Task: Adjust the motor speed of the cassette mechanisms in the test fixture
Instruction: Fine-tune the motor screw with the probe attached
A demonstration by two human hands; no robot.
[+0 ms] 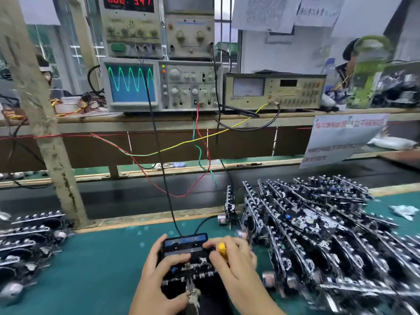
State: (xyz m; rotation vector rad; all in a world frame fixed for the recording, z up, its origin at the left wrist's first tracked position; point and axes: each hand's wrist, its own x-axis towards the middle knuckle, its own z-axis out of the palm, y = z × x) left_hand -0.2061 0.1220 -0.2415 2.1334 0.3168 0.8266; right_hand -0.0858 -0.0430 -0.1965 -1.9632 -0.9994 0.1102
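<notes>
A black cassette mechanism (188,267) with a blue-labelled cassette sits in the test fixture on the green mat, low in the middle. My left hand (156,276) grips its left side, thumb lying across the top. My right hand (229,255) holds a yellow-handled screwdriver (222,248) at the mechanism's right side; its tip is hidden. Black cables run from the fixture up to the instruments. The oscilloscope (131,84) shows a green sine wave, and the red counter display (128,2) above it shows digits.
A large heap of cassette mechanisms (318,223) fills the mat on the right. More mechanisms (27,242) lie at the left. A dark conveyor belt (136,198) runs behind the mat. Red, green and yellow wires (177,146) hang from the instrument shelf. A post (52,144) stands at left.
</notes>
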